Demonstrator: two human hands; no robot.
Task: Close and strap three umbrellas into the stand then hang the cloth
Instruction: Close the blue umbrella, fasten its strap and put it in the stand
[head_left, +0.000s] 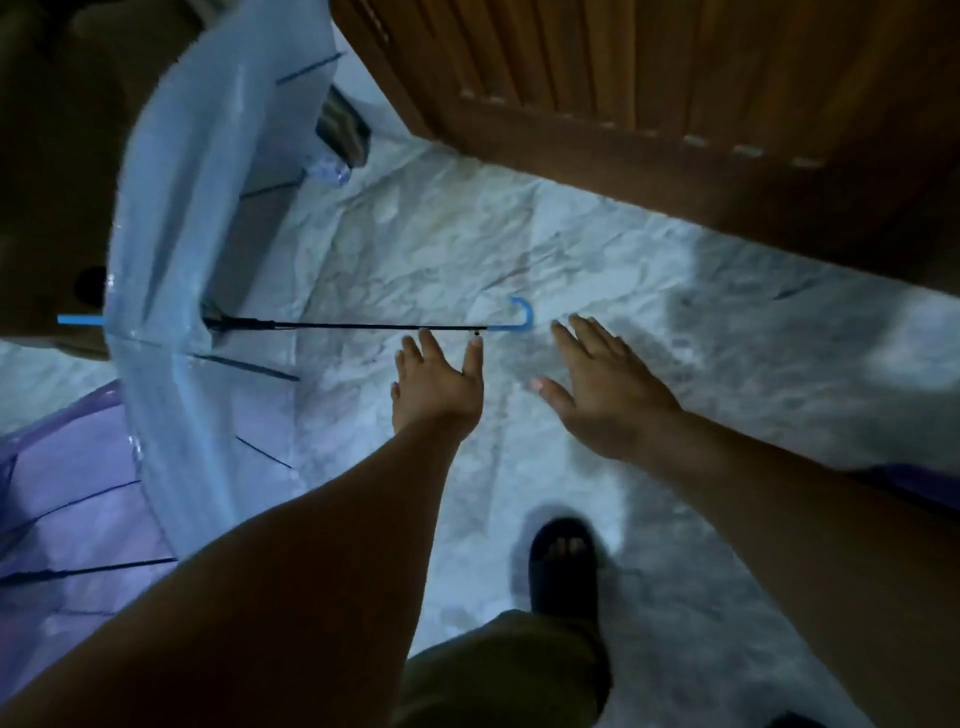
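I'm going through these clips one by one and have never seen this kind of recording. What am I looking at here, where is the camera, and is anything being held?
There is one picture, from a wide-angle camera worn on a person's head, looking down at their bare arms. No robot is involved. On the pale marble floor lies an open light blue umbrella on its side, with a purple umbrella partly visible beside it. The left hand and right hand are both open, reaching toward the blue hooked handle. Nothing is gripped yet. A sandalled foot and a wooden door also show.
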